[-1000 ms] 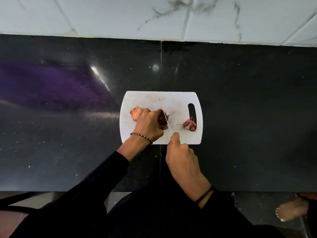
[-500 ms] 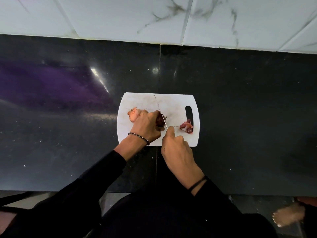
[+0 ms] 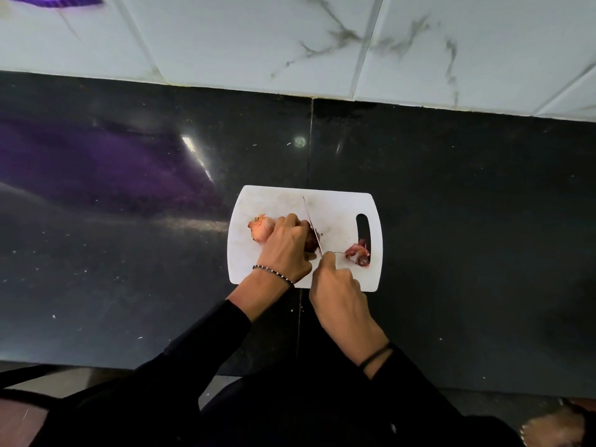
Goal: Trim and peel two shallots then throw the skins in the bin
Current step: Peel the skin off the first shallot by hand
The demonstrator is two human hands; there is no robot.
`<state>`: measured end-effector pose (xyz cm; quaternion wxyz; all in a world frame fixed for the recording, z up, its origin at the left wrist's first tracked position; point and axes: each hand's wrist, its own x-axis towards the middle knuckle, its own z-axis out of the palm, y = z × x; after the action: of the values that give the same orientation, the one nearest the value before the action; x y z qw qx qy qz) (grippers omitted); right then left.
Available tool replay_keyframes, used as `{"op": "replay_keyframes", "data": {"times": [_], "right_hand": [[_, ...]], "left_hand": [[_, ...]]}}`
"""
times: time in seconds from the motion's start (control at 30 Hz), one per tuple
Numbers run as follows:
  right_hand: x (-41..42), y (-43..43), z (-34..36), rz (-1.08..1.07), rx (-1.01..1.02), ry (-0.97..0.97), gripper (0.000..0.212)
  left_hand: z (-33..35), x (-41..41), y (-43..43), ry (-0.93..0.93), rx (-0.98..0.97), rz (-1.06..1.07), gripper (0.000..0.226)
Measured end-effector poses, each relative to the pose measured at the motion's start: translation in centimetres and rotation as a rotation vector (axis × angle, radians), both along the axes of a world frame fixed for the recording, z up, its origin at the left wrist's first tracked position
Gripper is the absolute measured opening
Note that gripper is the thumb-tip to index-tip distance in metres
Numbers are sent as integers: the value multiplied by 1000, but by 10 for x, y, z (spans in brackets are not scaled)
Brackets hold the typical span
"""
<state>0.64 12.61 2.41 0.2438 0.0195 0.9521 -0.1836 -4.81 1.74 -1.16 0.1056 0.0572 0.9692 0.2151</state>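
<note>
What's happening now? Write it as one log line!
trimming | left hand holds dark shallot on board | right hand grips knife, blade against it | pale shallot beside left hand | skins by board's slot

Black polished countertop [image 3: 467, 221] fills the middle of the frame, with a purple reflection [image 3: 106, 162] at left. White veined wall tiles [image 3: 225, 37] span the top. White cutting board [image 3: 342, 208] lies centre, handle slot [image 3: 362, 227] at right. A bare foot [image 3: 551, 427] shows lower right.

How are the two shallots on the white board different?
The pale shallot is orange; the dark shallot is purple-red. The pale shallot lies away from the knife; the dark shallot is held by the left hand right at the blade. Both sit on the board.
</note>
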Motion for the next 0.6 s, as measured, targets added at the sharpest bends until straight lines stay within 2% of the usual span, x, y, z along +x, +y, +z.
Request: {"op": "replay_keyframes", "data": {"times": [0.1,0.23,0.33,0.37,0.53,0.6], "right_hand": [[-17,-4,-8,-1,-16,31,47],[-12,0,-17,24,8,34,39],[8,9,-24,5,-37,36,9],[12,12,-25,-19,-82,33,8],[10,27,-30,-122,-221,158,29],[7,32,-29,-175,-278,142,32]], "left_hand": [[1,2,1,10,20,10,22],[4,-3,-4,9,13,26,26],[1,-5,-8,12,20,10,31],[-1,-5,-10,17,22,1,34],[-2,-7,-20,65,27,-70,52],[-3,-6,-24,67,47,-90,58]]}}
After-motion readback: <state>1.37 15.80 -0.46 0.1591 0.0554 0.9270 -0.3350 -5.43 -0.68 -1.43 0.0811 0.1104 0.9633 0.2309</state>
